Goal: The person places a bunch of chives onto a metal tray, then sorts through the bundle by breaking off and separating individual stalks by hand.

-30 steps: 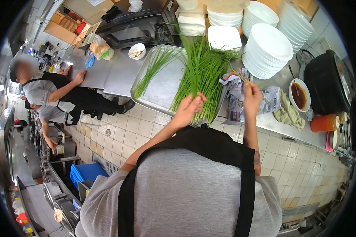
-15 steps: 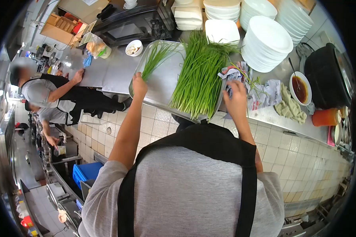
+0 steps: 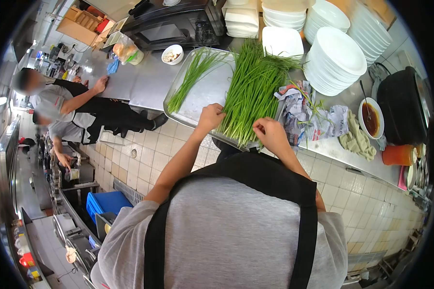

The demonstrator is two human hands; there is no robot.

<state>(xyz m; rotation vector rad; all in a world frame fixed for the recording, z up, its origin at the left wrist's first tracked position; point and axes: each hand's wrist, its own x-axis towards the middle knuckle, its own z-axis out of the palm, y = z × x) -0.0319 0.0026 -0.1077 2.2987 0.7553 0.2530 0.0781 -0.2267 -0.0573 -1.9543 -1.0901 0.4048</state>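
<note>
Bends the fingers of the left hand into a partly closed curl at the left edge of the large heap of green stalks, beside the lower ends; cannot tell if gripping any. Brings thumb and fingertips of the right hand close together at the heap's lower right; cannot make out a stalk between them. Lies, the heap, along the right side of the metal tray, opposite a smaller bunch at left. To the right, see crumpled newspaper, green cloth and sauce bowl; beyond, stacked plates.
</note>
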